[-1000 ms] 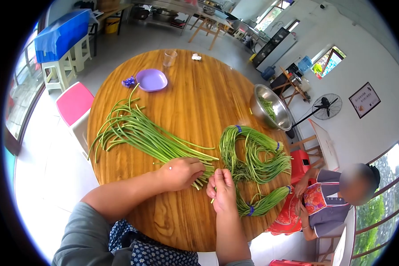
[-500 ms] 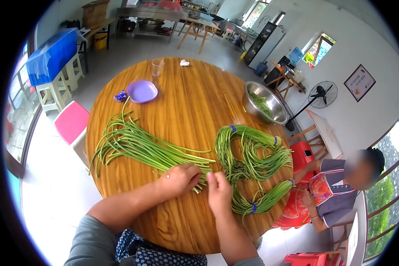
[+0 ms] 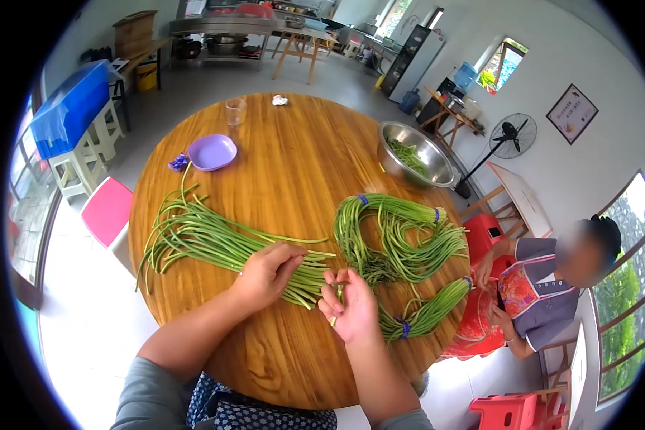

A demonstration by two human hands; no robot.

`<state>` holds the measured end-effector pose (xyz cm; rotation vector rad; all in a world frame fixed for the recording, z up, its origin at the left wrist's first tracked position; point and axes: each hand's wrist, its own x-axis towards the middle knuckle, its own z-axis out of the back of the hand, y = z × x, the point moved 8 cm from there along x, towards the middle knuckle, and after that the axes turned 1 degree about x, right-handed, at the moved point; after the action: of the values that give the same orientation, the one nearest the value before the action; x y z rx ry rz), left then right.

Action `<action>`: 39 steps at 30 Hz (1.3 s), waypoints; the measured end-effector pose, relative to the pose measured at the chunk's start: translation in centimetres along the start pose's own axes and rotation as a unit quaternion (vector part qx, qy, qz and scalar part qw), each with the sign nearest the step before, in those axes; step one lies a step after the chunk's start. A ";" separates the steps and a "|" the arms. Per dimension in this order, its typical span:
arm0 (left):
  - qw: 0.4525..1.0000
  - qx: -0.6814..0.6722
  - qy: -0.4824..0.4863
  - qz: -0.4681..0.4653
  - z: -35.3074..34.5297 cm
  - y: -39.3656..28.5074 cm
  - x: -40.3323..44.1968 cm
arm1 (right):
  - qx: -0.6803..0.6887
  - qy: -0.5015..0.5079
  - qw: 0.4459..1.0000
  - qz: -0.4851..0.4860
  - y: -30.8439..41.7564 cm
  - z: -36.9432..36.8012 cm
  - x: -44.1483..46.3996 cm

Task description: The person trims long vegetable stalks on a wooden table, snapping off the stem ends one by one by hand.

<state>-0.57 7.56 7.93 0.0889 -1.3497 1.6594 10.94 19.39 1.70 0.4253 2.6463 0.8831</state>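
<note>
Loose garlic scapes (image 3: pixel 215 240) lie fanned across the left half of the round wooden table, cut ends to the right. Over their cut ends is my left hand (image 3: pixel 264 276), fingers loosely bent with a gap between thumb and forefinger; nothing shows in it. My right hand (image 3: pixel 352 307) is turned palm up just right of those ends, its fingers curled round a short piece of garlic scape (image 3: pixel 335 320). To its right lie a large coiled bundle of garlic scapes (image 3: pixel 416 240) and a smaller bundle (image 3: pixel 433 312), both tied with purple bands.
On the table (image 3: pixel 294 165) are a purple bowl (image 3: pixel 213 153), purple bands (image 3: pixel 178 163), a clear cup (image 3: pixel 236 112), crumpled white paper (image 3: pixel 279 100) and a steel basin (image 3: pixel 433 154) holding green pieces. A person (image 3: pixel 545 287) sits at the right. A pink chair (image 3: pixel 107 208) stands left.
My left hand has lifted slightly and moved left and up off the cut ends. My right hand has rolled palm up, showing a short green piece. The view has shifted a little.
</note>
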 end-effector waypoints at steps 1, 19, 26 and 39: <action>1.000 0.002 0.013 0.005 -0.1 -0.1 0.0 | 0.039 0.007 0.999 -0.001 -0.1 0.2 0.2; 0.990 0.004 0.134 -0.039 -3.5 -0.5 -2.3 | -0.323 -0.027 0.944 0.069 -0.8 0.3 0.1; 0.989 0.008 0.143 -0.034 -3.1 0.0 -2.1 | -0.407 -0.087 0.898 0.142 0.9 0.3 -0.2; 0.977 -0.070 0.167 0.111 -4.1 0.5 -2.8 | -0.625 -0.008 0.642 0.444 2.5 -5.0 -3.4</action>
<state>2.52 9.08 4.34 -0.4205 -1.2442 1.6648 12.56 17.44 7.72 1.2367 1.0083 2.5535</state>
